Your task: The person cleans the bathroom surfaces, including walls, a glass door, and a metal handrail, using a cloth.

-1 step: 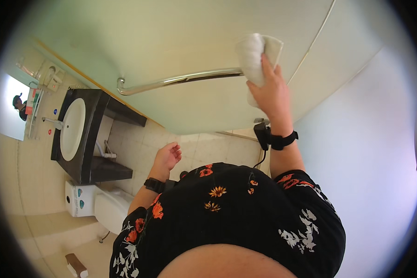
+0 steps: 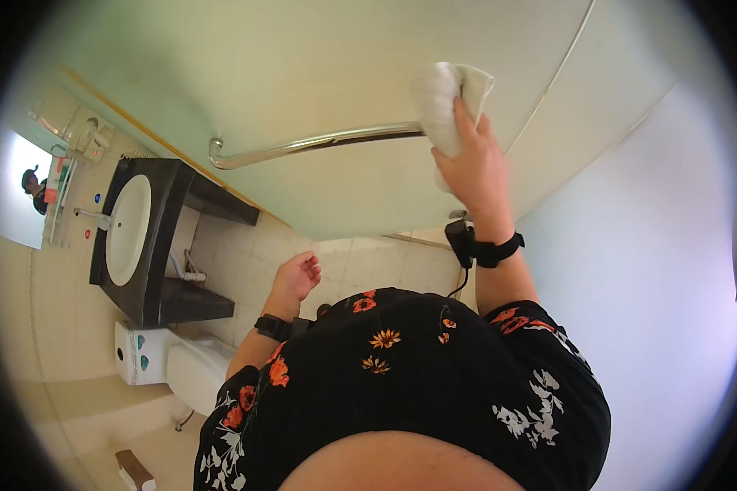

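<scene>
Right hand [image 2: 477,168]: one white cloth [image 2: 436,102]; one metal bar [image 2: 327,141].

I am seeing a white cloth [image 2: 436,102] that is looking thick and soft; it is bunching under the right hand [image 2: 477,168], with two rounded folds standing up side by side and a crease dividing them; its lower part is hanging below a shiny metal bar [image 2: 319,142]; the bar is running sideways, its left end bending at an elbow, its right stretch disappearing behind the cloth; how far the cloth is wrapping round, I am not managing to tell.
</scene>
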The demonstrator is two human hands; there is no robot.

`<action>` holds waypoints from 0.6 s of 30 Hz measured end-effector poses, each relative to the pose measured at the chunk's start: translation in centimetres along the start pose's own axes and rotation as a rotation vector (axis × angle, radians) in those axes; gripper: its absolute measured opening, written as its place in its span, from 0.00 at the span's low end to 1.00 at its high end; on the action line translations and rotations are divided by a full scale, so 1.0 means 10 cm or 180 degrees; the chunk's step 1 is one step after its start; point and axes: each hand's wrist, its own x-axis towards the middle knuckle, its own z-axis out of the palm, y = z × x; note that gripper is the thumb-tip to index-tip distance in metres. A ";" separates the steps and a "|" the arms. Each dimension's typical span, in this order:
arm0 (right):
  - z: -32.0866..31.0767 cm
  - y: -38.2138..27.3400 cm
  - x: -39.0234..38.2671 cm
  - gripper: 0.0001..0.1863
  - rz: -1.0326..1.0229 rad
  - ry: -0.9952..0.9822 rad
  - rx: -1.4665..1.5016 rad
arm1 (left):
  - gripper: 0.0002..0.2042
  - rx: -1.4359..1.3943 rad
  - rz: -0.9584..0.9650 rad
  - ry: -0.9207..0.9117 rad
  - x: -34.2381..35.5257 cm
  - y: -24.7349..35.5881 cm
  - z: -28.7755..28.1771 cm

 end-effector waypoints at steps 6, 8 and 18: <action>0.23 -0.70 -0.25 0.37 -0.0653 -0.0344 -0.0456 | 0.04 -0.0038 0.0069 -0.0112 -0.13 0.29 -0.36; 0.39 -1.00 -0.30 0.37 -0.0699 -0.0398 -0.0479 | 0.04 -0.0133 0.0144 -0.0117 -0.13 0.43 -0.58; 1.66 -2.19 -0.46 0.32 -0.1598 -0.0420 -0.0033 | 0.03 -0.0681 0.0340 0.0102 -0.19 0.82 -1.83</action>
